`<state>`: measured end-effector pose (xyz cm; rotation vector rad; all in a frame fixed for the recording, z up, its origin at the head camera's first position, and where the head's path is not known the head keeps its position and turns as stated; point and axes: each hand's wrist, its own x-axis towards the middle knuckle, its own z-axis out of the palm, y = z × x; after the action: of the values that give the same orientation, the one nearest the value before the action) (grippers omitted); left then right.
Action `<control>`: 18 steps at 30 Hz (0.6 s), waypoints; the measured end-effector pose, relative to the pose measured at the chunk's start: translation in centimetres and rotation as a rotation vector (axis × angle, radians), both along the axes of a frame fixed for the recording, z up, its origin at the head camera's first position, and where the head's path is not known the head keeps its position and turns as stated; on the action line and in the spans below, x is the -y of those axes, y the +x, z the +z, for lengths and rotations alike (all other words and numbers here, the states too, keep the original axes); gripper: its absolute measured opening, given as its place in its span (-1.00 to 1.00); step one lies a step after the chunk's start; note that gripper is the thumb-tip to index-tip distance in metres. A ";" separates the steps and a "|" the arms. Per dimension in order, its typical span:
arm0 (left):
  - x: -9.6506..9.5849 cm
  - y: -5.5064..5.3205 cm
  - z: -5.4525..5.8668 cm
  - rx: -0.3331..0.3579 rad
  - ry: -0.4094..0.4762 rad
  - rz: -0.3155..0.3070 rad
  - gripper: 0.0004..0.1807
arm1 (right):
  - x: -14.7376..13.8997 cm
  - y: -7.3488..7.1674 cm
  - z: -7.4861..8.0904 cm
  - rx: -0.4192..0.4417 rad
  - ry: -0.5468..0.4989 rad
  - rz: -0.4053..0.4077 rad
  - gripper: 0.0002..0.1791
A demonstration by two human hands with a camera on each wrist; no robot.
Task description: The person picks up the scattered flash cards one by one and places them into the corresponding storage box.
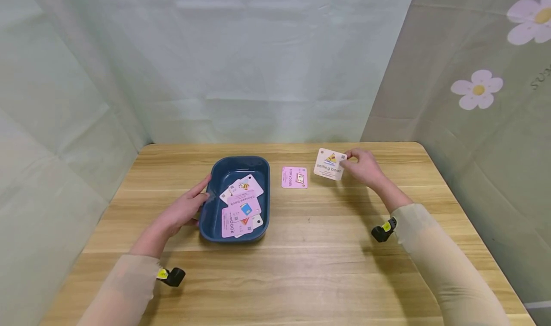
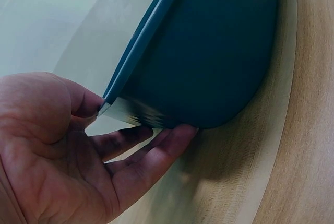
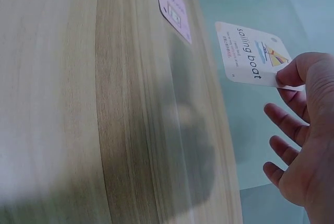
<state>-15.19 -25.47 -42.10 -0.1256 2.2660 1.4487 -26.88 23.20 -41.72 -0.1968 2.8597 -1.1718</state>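
My right hand (image 1: 365, 168) pinches a white "sailing boat" flashcard (image 1: 329, 164) by its corner between thumb and forefinger, held above the table; the other fingers curl loosely in the right wrist view. To its left a pink "storybook" flashcard (image 1: 294, 177) lies flat on the wood. A dark blue plastic tub (image 1: 266, 196) stands left of that card. My left hand (image 1: 184, 210) grips the tub's left side. In the left wrist view, its thumb is at the rim and its fingers are against the outer wall (image 2: 209, 62).
Inside the tub, several pink and white flashcards (image 1: 244, 206) overlap, one with a bee, one reading "Chinese book". The wooden table (image 1: 301, 273) meets pale cloth walls (image 1: 258, 77) at the back and both sides. Each forearm carries a small black camera (image 1: 383, 231).
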 end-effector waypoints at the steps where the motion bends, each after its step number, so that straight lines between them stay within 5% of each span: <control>1: 0.0 0.0 0.0 0.000 -0.001 -0.002 -0.32 | 0.0 0.1 0.1 -0.005 0.000 0.002 -0.74; 18: 0.0 -0.1 -0.1 -0.006 -0.013 -0.004 -0.32 | 1.4 0.8 1.4 -0.054 -0.018 0.052 -0.72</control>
<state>-15.25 -25.43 -42.17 -0.1215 2.2792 1.4346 -26.09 21.79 -40.34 -0.3066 2.8716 -1.2005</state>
